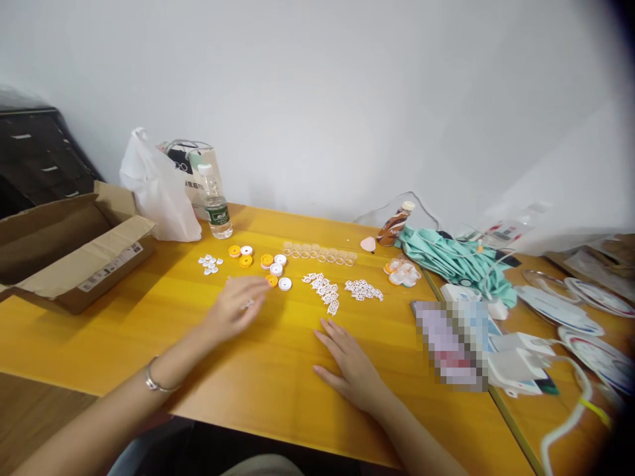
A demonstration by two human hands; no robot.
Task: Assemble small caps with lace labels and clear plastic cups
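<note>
left hand (237, 305) fingers curled over small white piece (248, 303); right hand (350, 365) fingers spread flat on table (278, 383).

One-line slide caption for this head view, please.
Left hand reaches among small white pieces and orange-white discs; right hand lies flat on yellow table.

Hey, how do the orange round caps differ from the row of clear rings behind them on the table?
The orange round caps are opaque and bright, mixed with white caps in a loose cluster; the clear rings are see-through and pale, lined up in a tidy double row. The caps lie nearer the left hand, the rings farther back toward the wall. Both are small, round and lie flat on the yellow table.
</note>
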